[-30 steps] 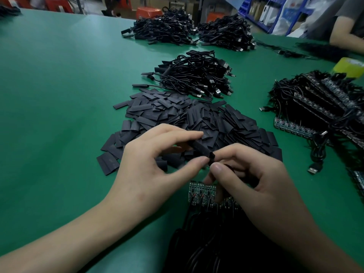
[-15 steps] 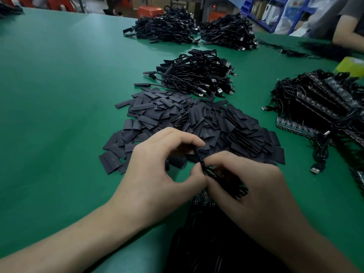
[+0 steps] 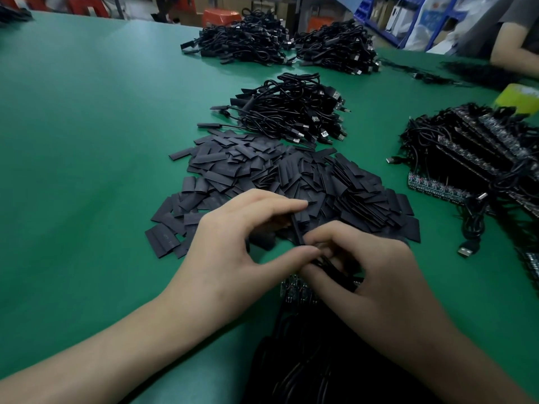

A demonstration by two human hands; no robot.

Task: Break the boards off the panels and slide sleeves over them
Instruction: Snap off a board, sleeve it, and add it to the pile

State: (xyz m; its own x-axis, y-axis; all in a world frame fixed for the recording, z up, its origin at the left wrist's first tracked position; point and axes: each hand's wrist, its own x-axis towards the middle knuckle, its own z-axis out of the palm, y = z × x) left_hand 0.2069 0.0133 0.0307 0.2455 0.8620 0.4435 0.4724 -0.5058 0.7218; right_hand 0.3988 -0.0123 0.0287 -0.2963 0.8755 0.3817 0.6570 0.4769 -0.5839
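The hands have closed together since a second ago, hiding most of the panel [image 3: 294, 290] beneath them. The left hand [image 3: 242, 255] pinches the sleeve [image 3: 297, 228] between forefinger and thumb, now nearly upright at the near edge of the sleeve pile [image 3: 291, 176]; the right hand [image 3: 376, 278] curls its fingers round a black cable [image 3: 329, 265] below it

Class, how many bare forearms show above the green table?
3: the worker's left forearm at bottom left, the right forearm at bottom right, another person's forearm at top right; others may be hidden.
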